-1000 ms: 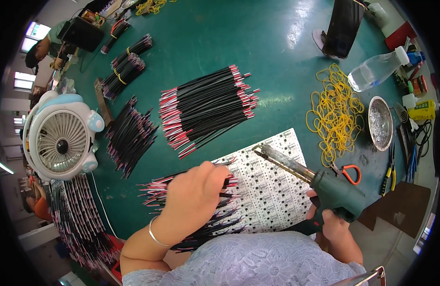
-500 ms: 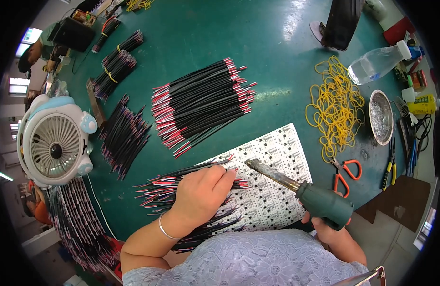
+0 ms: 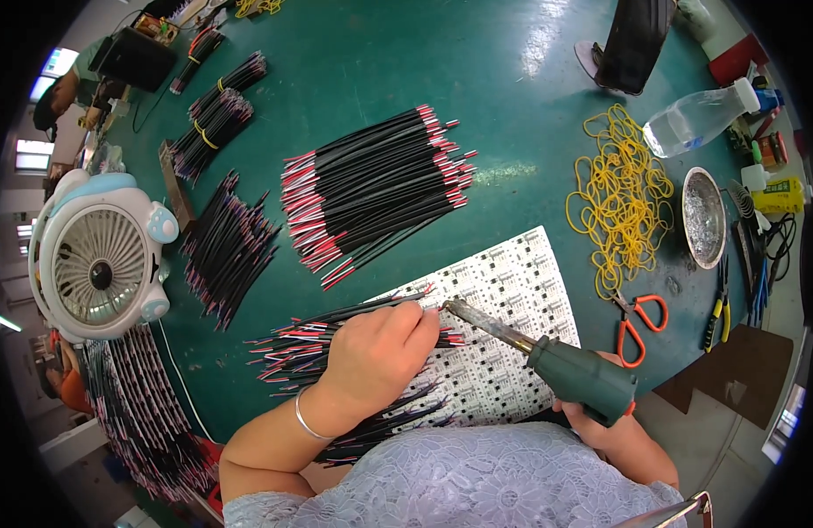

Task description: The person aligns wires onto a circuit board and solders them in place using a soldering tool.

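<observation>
My right hand (image 3: 591,426) is wrapped round the dark green handle of a soldering iron (image 3: 487,327), mostly hidden beneath it. The iron's worn metal tip meets the thumb-and-finger end of my left hand (image 3: 382,352). That hand is closed in a pinch on a black wire whose bared end barely shows. Under both hands lies a white circuit board panel (image 3: 512,273) with rows of small black parts. Black sleeved wires (image 3: 292,348) with red and white ends lie across the panel's left side, partly under my left hand and wrist.
A stack of black wires (image 3: 380,189) lies beyond the panel. More bundles (image 3: 230,251) and a white fan (image 3: 98,273) stand left. Yellow rubber bands (image 3: 622,202), orange-handled pliers (image 3: 631,334), a metal bowl (image 3: 704,217) and a plastic bottle (image 3: 701,119) are on the right.
The soldering iron has moved a little left, bringing its tip up to my left fingertips. My left hand has barely shifted and keeps its pinch.
</observation>
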The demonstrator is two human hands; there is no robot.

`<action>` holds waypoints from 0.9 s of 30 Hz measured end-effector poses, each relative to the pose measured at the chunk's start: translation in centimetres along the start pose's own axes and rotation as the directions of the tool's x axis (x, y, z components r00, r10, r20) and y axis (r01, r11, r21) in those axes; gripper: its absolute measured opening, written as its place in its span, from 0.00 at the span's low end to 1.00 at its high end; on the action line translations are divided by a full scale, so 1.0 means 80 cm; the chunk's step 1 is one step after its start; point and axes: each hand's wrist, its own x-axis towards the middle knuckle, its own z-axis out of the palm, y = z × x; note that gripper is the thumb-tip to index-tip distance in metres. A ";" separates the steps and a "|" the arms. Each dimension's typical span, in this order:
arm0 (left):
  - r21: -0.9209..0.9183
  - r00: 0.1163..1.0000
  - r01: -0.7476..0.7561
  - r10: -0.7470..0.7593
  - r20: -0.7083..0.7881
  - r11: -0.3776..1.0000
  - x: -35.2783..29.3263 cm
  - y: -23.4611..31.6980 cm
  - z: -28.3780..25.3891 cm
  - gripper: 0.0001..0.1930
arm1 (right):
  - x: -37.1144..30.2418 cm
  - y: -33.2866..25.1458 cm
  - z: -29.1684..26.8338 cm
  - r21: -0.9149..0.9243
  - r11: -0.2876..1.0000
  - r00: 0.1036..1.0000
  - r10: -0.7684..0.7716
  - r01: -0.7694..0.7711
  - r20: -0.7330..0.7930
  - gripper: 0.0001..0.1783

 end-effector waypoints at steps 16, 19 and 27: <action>0.003 1.000 0.005 -0.005 0.018 1.000 0.000 -0.002 -0.001 0.11 | -0.013 -0.005 -0.009 0.156 0.960 0.973 0.232 -0.232 0.016 0.15; -0.017 0.999 -0.029 0.028 -0.015 0.999 0.000 -0.003 -0.001 0.11 | -0.013 -0.004 -0.003 0.218 0.957 0.978 0.206 -0.194 -0.033 0.16; 0.009 0.999 -0.041 0.041 -0.009 0.999 0.000 -0.003 -0.001 0.10 | -0.014 -0.007 0.008 0.145 0.955 0.961 0.269 -0.257 -0.070 0.17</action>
